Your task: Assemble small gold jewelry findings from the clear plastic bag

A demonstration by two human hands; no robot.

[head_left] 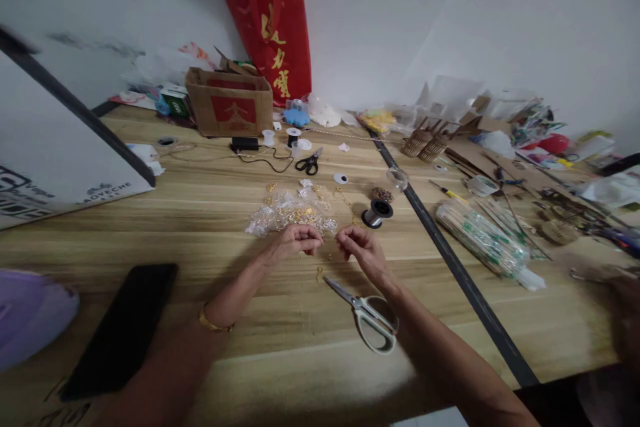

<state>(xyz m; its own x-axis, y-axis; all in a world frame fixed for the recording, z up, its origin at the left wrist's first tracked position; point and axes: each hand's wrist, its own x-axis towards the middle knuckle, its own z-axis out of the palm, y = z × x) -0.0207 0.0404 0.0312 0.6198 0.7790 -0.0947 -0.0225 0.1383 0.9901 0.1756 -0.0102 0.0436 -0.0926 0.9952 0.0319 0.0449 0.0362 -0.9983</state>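
Note:
My left hand [300, 240] and my right hand [357, 245] face each other over the wooden table, a small gap between them. Each has its fingertips pinched together; whatever they hold is too small to make out. Just beyond the left hand lie clear plastic bags [287, 210] with small gold and silver findings. A black spool of wire [377, 213] stands past my right hand, near a thin gold chain [345, 199]. Below the hands rest scissors with pale handles [367, 320], lying slightly apart from a tiny gold piece [319, 273].
At left are a dark phone [123, 330] and a white box [60, 140]. Black scissors [310, 162], a brown paper bag [230, 103] and a red bag [275, 40] sit farther back. Wrapped sticks [483, 237] lie right of a black strip [450, 260]. Another person's hand [620, 297] shows at far right.

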